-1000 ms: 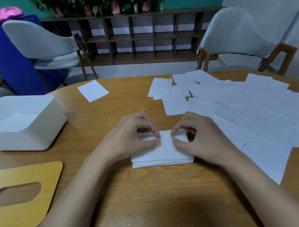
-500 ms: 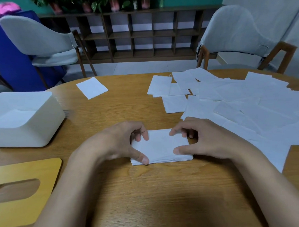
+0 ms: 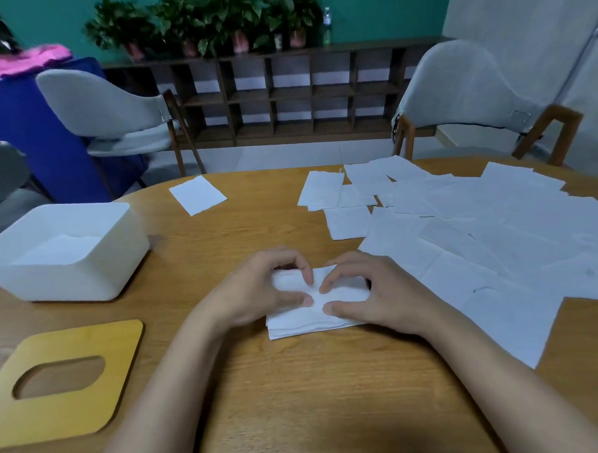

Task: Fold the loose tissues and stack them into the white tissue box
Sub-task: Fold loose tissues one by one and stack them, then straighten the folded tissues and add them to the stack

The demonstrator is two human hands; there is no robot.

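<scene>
Wooden surface (image 3: pixel 297 380) fills the lower frame, with a teal wall, a dark shelf (image 3: pixel 285 96) and two grey chairs (image 3: pixel 107 108) behind it. Potted plants (image 3: pixel 196 22) and a bottle (image 3: pixel 326 24) stand on the shelf; the bottle's label is too small to read.

At centre frame lies a stack (image 3: pixel 305 320) of folded tissues. Both hands rest on it. The left grip (image 3: pixel 259 293) has its thumb and forefinger curled in, pinching the top sheet near the middle. The right grip (image 3: pixel 379 298) mirrors it, and the fingertips of the two almost meet. The top sheet puckers between them.

Loose tissues (image 3: pixel 479 225) overlap across the right of the frame, touching the right wrist. One tissue (image 3: pixel 197 194) lies alone at upper centre.

At left stands the box (image 3: pixel 87 280), open, well apart from the stack, with a flat white layer inside. A yellow lid (image 3: pixel 93 406) with an oval slot lies flat in the lower left, near the box.
</scene>
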